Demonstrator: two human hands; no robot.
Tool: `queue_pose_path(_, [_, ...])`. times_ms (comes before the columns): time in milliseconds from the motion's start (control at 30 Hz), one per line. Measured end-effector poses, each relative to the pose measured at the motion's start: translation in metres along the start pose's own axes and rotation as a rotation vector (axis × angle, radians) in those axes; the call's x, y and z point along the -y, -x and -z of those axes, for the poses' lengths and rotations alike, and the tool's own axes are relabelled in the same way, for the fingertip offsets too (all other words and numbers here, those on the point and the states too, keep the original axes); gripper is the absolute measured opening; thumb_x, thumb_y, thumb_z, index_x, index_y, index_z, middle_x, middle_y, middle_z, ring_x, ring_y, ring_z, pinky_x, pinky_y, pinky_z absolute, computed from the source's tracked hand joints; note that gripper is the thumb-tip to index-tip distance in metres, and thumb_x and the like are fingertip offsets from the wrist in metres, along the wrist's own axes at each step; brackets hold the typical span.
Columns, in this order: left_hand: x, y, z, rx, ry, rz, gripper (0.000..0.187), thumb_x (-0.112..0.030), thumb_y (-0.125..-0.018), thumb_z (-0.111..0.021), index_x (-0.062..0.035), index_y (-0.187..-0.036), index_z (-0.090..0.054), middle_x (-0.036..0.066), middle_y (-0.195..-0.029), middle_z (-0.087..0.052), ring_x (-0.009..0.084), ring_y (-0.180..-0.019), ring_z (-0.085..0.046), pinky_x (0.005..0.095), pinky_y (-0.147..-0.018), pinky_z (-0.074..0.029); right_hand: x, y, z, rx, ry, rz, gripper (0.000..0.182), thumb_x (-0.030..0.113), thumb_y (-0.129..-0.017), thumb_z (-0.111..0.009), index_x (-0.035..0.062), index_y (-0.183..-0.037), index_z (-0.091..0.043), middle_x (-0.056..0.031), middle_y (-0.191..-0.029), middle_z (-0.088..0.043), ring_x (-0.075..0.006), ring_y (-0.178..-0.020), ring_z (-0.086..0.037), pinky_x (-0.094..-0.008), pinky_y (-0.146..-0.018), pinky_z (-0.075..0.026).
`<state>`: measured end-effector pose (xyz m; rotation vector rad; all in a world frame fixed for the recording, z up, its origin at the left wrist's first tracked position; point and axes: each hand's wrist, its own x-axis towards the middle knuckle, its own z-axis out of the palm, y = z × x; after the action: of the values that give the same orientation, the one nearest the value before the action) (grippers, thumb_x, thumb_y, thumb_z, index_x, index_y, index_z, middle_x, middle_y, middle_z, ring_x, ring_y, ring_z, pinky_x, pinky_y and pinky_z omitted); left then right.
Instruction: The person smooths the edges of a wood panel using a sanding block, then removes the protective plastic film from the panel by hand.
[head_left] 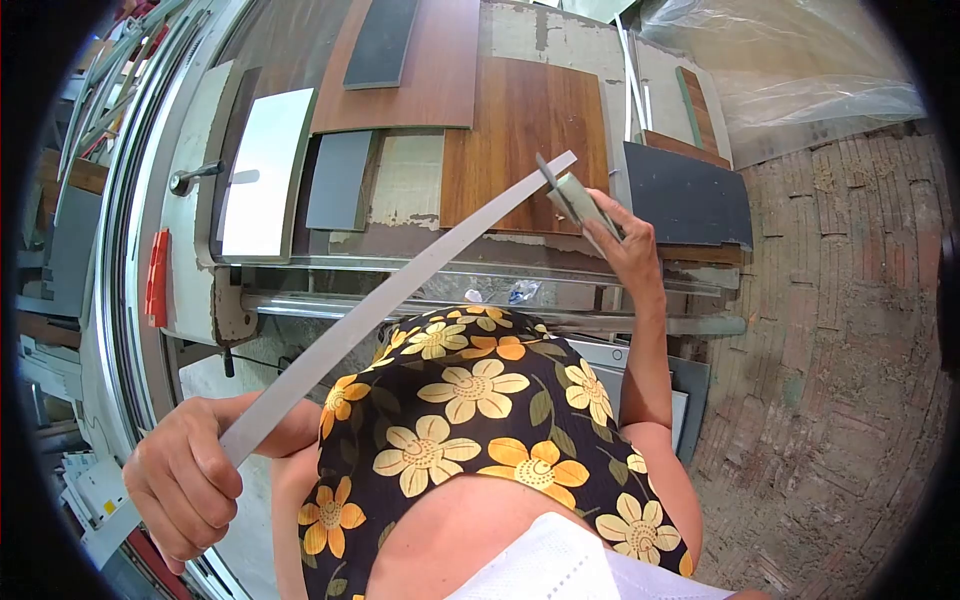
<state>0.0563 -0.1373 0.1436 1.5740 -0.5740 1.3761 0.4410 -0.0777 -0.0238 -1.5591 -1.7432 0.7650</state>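
Note:
My left hand (185,475) is closed in a fist around a long pale grey strip (385,302). The strip slants up across my body to the far right, and a short tail comes out behind the fist. My right hand (630,240) grips a flat grey-green piece (582,208) with a thin dark edge, whose exact kind I cannot tell. That edge overlaps the strip close to its far end. Beneath both lies a brown wood-grain panel (520,130) on the worn bench.
Further panels lie on the bench: a white one (268,170), a grey one (340,180) and a dark one (688,195). A black-knobbed handle (195,177) stands at the left. Metal rails (480,270) run along the near edge. Brick flooring (830,300) is at right.

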Motion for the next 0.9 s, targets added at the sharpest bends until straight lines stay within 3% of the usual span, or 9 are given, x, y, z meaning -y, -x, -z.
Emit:
queue_pose_path(100, [-0.014, 0.009, 0.006, 0.027, -0.017, 0.04, 0.042, -0.029, -0.09, -0.055, -0.0205, -0.051, -0.04, -0.008, -0.047, -0.041, 0.0005, -0.041, -0.039, 0.0168, -0.051, -0.028, -0.022, -0.007, 0.005, 0.003, 0.002, -0.084, 0.04, 0.018, -0.087, -0.065, 0.0058, -0.124, -0.059, -0.0109, -0.107, -0.068, -0.0142, -0.096, -0.062, -0.0299, -0.086, -0.048])
queue_pose_path(200, [-0.019, 0.012, 0.01, 0.06, -0.009, 0.057, 0.042, -0.03, -0.09, -0.054, -0.0203, -0.051, -0.041, -0.008, -0.047, -0.043, 0.0014, -0.041, -0.04, 0.0178, -0.052, -0.029, -0.034, -0.012, 0.006, -0.049, 0.046, -0.124, 0.039, 0.018, -0.088, -0.064, 0.0059, -0.124, -0.059, -0.0108, -0.107, -0.068, -0.0146, -0.096, -0.063, -0.0298, -0.085, -0.048])
queue_pose_path(300, [-0.022, 0.012, 0.012, 0.067, -0.007, 0.071, 0.041, -0.028, -0.09, -0.052, -0.0164, -0.052, -0.042, -0.004, -0.048, -0.043, 0.0045, -0.041, -0.042, 0.0206, -0.05, -0.032, -0.023, -0.013, 0.011, -0.09, 0.307, -0.285, 0.037, 0.017, -0.089, -0.063, 0.0062, -0.124, -0.06, -0.0096, -0.107, -0.068, -0.0149, -0.094, -0.064, -0.0302, -0.083, -0.049])
queue_pose_path(400, [-0.018, 0.01, 0.011, 0.043, 0.019, 0.057, 0.042, -0.028, -0.09, -0.053, -0.018, -0.05, -0.041, -0.006, -0.047, -0.043, 0.0037, -0.041, -0.041, 0.0206, -0.051, -0.031, -0.026, -0.01, 0.01, -0.176, 0.259, -0.139, 0.038, 0.022, -0.087, -0.063, 0.0093, -0.123, -0.06, -0.0143, -0.106, -0.068, -0.0218, -0.095, -0.067, -0.0336, -0.082, -0.05])
queue_pose_path(500, [-0.013, 0.008, 0.008, 0.008, 0.008, 0.04, 0.043, -0.028, -0.089, -0.054, -0.0198, -0.049, -0.041, -0.007, -0.045, -0.042, 0.0027, -0.039, -0.039, 0.0201, -0.052, -0.03, 0.011, -0.003, 0.006, -0.097, -0.044, -0.077, 0.039, 0.018, -0.086, -0.065, 0.0043, -0.122, -0.06, -0.0138, -0.109, -0.067, -0.0203, -0.094, -0.066, -0.0323, -0.08, -0.051])
queue_pose_path(600, [-0.01, 0.006, 0.006, -0.019, -0.016, 0.045, 0.043, -0.028, -0.088, -0.054, -0.0198, -0.047, -0.041, -0.007, -0.043, -0.041, 0.0032, -0.037, -0.037, 0.0204, -0.051, -0.029, 0.093, 0.013, 0.002, 0.088, -0.313, -0.052, 0.038, 0.014, -0.085, -0.067, 0.0016, -0.12, -0.06, -0.0137, -0.109, -0.067, -0.0175, -0.094, -0.066, -0.0302, -0.077, -0.052])
queue_pose_path(667, [-0.01, 0.002, 0.007, -0.013, -0.026, 0.07, 0.043, -0.028, -0.088, -0.054, -0.0197, -0.047, -0.041, -0.006, -0.042, -0.04, 0.0036, -0.036, -0.036, 0.0209, -0.051, -0.029, 0.124, 0.023, -0.001, 0.134, -0.236, 0.31, 0.042, 0.011, -0.081, -0.071, 0.0044, -0.12, -0.061, -0.015, -0.108, -0.067, -0.0185, -0.09, -0.067, -0.0291, -0.074, -0.053])
queue_pose_path(733, [-0.01, -0.002, 0.008, 0.012, -0.034, 0.111, 0.044, -0.028, -0.088, -0.054, -0.0197, -0.047, -0.041, -0.006, -0.041, -0.039, 0.004, -0.035, -0.036, 0.0215, -0.051, -0.03, 0.158, 0.028, -0.001, 0.214, -0.233, 0.479, 0.048, 0.011, -0.075, -0.074, 0.0059, -0.121, -0.061, -0.0153, -0.096, -0.068, -0.0218, -0.078, -0.068, -0.0302, -0.068, -0.054])
queue_pose_path(900, [-0.004, 0.0, 0.001, -0.051, -0.034, 0.034, 0.044, -0.03, -0.088, -0.054, -0.0194, -0.047, -0.042, -0.006, -0.04, -0.04, 0.0044, -0.034, -0.035, 0.0227, -0.051, -0.031, 0.18, 0.035, -0.004, 0.434, -0.161, 0.479, 0.048, 0.015, -0.07, -0.076, 0.0021, -0.114, -0.064, -0.0166, -0.099, -0.068, -0.0271, -0.079, -0.067, -0.0313, -0.07, -0.052])
